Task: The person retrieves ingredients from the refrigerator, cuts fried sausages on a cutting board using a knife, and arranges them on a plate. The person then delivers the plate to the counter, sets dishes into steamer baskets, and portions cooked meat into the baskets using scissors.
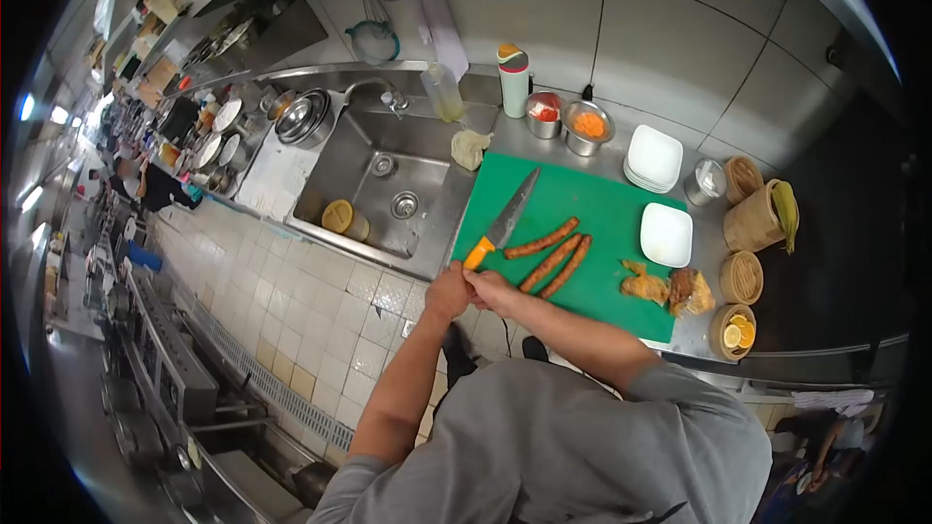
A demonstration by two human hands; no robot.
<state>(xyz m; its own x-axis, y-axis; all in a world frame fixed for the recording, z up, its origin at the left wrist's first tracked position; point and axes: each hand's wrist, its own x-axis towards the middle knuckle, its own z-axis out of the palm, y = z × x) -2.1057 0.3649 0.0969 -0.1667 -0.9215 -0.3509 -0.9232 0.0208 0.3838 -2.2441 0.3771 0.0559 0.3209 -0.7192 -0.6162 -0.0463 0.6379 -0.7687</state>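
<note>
My left hand and my right hand are together at the near left corner of the green cutting board. Both look closed, fingers pressed together; whatever they may hold is hidden. Right beside them is the end of the orange handle of a knife, whose blade lies on the board pointing away. Whether a finger touches the handle, I cannot tell. Three browned sausages lie to the right of the knife. Farther right on the board are a square white dish and pieces of browned, fried-looking food.
Left of the board is a steel sink with a yellow-lidded container. Behind the board stand a bottle, a bowl of chopped orange food and stacked white plates. Bamboo steamers line the right. Another person stands far left.
</note>
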